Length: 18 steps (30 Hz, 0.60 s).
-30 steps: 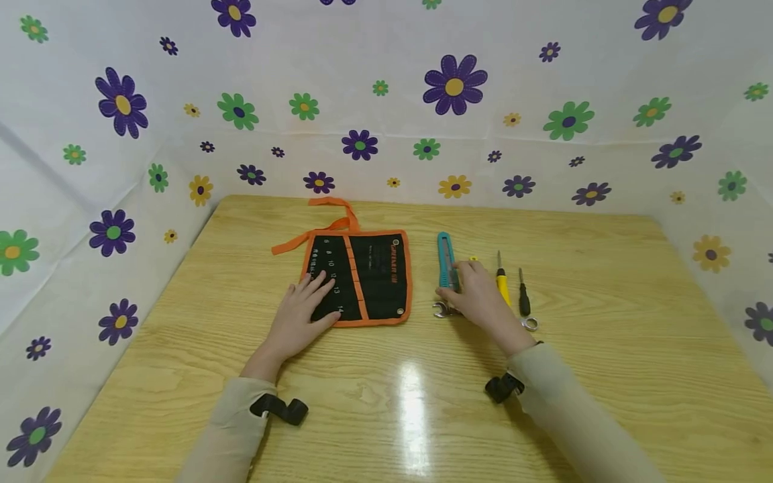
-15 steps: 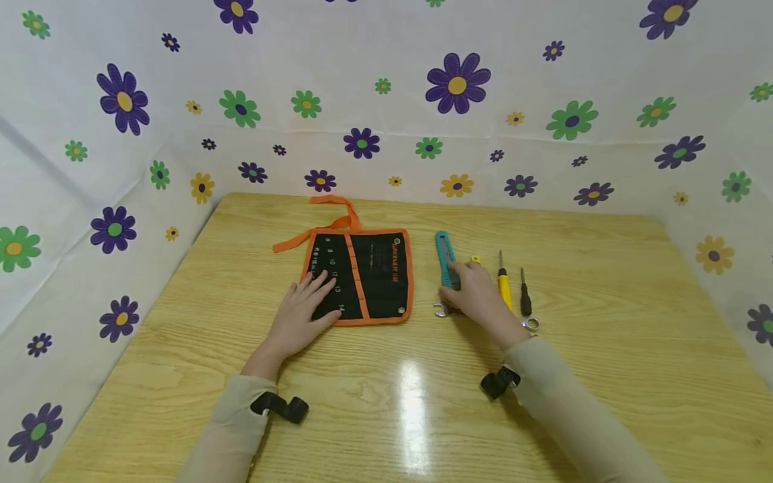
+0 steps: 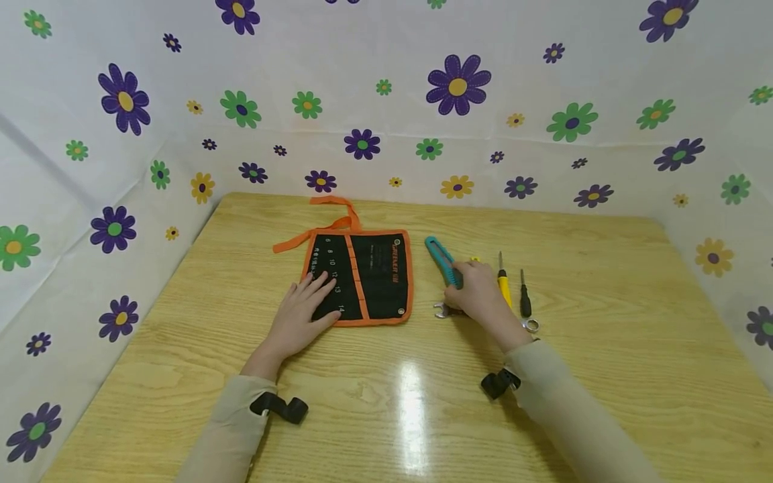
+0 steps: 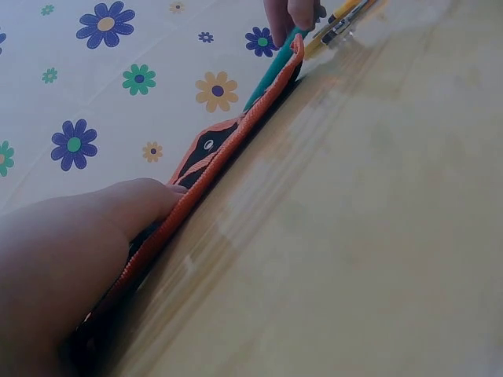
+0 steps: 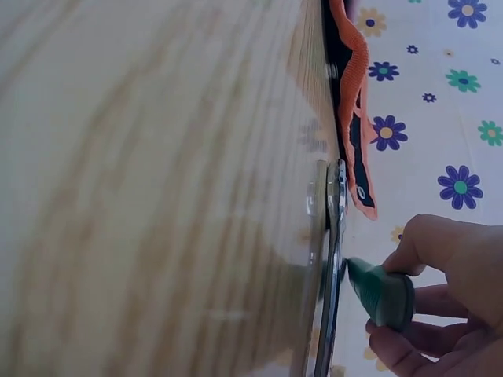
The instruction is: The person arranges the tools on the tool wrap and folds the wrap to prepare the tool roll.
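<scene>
My left hand (image 3: 298,318) rests with spread fingers on the left part of a black tool pouch (image 3: 383,285) with orange trim. To the right of the pouch, my right hand (image 3: 483,298) grips the near end of a teal utility knife (image 3: 439,255) between thumb and fingers. The knife slants up and left from the hand. In the left wrist view the knife (image 4: 271,81) shows past the pouch's far edge. The right wrist view has the butt of the knife (image 5: 389,297) between the fingertips, just beside a metal wrench (image 5: 333,259).
The wrench's jaw end (image 3: 443,310) and ring end (image 3: 531,325) show either side of my right hand. Beyond it lie a yellow screwdriver (image 3: 504,285) and a black screwdriver (image 3: 525,300). Orange ties (image 3: 344,215) trail behind the pouch. A flowered cloth (image 3: 386,121) backs the table.
The utility knife's far end has swung left, from nearly straight ahead to a slant, as my right hand holds its near end. My left hand has stayed on the pouch.
</scene>
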Each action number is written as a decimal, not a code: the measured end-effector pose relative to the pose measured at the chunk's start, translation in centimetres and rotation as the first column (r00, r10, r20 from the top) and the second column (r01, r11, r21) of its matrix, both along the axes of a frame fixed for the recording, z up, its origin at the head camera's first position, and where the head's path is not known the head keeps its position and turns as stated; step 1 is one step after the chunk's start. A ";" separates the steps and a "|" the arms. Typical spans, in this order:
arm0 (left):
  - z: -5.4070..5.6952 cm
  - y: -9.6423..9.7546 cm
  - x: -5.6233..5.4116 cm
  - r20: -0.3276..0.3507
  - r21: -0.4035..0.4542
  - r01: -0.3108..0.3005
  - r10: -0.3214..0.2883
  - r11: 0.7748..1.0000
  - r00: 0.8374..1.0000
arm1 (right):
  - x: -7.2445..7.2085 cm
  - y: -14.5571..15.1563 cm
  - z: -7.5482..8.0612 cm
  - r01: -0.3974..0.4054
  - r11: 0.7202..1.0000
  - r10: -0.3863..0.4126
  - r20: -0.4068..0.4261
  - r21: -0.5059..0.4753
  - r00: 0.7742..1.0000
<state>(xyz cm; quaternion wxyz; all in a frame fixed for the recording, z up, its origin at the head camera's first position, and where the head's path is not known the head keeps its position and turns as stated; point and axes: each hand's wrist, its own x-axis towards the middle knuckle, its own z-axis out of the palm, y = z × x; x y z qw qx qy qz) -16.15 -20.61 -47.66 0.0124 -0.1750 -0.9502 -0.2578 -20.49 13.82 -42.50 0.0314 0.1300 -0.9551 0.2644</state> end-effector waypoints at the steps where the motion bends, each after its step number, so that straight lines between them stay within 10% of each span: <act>1: 0.0 0.0 0.0 0.000 0.000 -0.001 0.001 1.000 1.000 | 0.1 0.0 0.0 -0.002 1.000 0.002 -0.019 -0.018 1.000; 11: 0.2 0.1 0.1 0.000 0.003 -0.002 0.002 1.000 1.000 | 0.9 0.6 0.3 -0.096 0.987 0.058 -0.271 -0.130 0.961; 18: 0.2 0.1 0.1 0.004 -0.002 -0.002 0.002 1.000 1.000 | 1.9 0.7 1.0 -0.006 0.987 -0.030 -0.225 -0.159 0.974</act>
